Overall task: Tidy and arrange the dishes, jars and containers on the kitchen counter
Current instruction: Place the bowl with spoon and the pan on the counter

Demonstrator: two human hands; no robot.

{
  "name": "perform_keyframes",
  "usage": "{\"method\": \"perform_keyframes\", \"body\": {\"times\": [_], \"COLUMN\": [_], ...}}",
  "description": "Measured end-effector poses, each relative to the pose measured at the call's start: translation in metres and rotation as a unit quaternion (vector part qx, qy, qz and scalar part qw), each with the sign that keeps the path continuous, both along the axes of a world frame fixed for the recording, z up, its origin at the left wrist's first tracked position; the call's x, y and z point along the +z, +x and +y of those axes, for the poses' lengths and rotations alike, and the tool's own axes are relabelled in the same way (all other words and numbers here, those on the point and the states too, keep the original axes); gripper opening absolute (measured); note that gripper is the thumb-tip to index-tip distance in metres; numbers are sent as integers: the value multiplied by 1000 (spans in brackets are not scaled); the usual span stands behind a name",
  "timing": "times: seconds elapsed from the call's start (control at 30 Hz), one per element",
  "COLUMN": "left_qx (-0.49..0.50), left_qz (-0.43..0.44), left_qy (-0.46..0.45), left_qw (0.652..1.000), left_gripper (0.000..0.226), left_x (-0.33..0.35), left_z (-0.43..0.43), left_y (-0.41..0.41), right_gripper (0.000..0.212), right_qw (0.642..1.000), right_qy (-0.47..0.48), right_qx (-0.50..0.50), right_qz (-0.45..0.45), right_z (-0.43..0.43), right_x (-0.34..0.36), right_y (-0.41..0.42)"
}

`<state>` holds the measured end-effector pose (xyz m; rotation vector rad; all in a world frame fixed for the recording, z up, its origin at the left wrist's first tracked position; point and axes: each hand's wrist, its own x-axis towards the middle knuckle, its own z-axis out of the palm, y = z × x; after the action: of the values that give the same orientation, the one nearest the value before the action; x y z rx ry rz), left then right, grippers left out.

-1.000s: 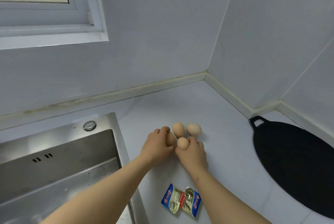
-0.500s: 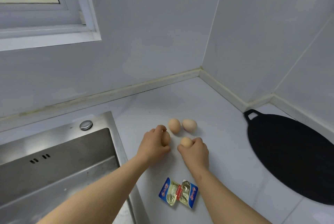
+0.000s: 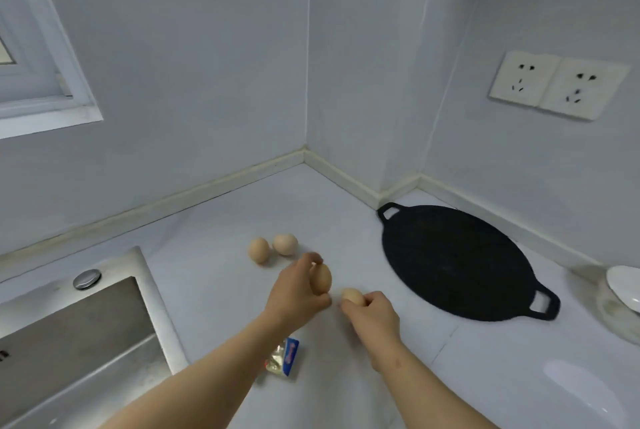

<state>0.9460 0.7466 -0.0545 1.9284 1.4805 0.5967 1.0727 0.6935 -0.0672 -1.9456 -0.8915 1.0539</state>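
Fingers [image 3: 308, 260] of left hand [image 3: 294, 293] pinch one egg [image 3: 322, 278], right hand's [image 3: 375, 319] another egg [image 3: 351, 296].

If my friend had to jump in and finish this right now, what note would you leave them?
Left hand: pinches an upright egg above the counter.
Right hand: grips a second egg, low over the counter.
Far-left egg and far-right egg lie side by side behind the hands. Black pan is on the right, blue packet near the sink.
Done: nothing visibly put away.
Left: probably group all four eggs, then tidy the packet.
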Motion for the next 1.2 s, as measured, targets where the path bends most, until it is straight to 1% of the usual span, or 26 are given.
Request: {"method": "perform_keyframes", "body": {"times": [0.17, 0.23, 0.27, 0.37, 0.5, 0.63, 0.77, 0.93, 1.2], "left_qx": [-93, -148, -160, -222, -277, -307, -325, -348, -365], "left_qz": [8, 12, 10, 5, 2, 1, 17, 46, 71], "left_qy": [-4, -19, -26, -42, -55, -67, -65, -55, -44], "left_qw": [996, 989, 987, 974, 959, 949, 943, 935, 927], "left_gripper": [50, 49, 49, 52, 51, 54, 55, 56, 52], "left_x": [15, 18, 17, 16, 15, 6, -2, -13, -26], "left_z": [-27, -42, -45, -67, -94, -109, -118, -130, -139], "left_y": [83, 127, 136, 193, 253, 297, 336, 371, 405], "right_gripper": [18, 18, 18, 20, 24, 23, 20, 27, 40], "right_qw": [995, 989, 988, 973, 956, 943, 933, 918, 912], "right_qy": [-11, -6, -9, -7, -12, -17, -45, -96, -124], "right_qx": [-103, -147, -156, -226, -289, -324, -345, -363, -360], "right_qz": [-1, -10, -18, -39, -51, -73, -93, -125, -153], "right_z": [-51, -80, -86, -123, -158, -175, -183, -188, -185], "right_x": [2, 4, 5, 5, 3, 5, 0, -8, -12], "right_y": [84, 123, 132, 183, 234, 271, 304, 328, 349]}}
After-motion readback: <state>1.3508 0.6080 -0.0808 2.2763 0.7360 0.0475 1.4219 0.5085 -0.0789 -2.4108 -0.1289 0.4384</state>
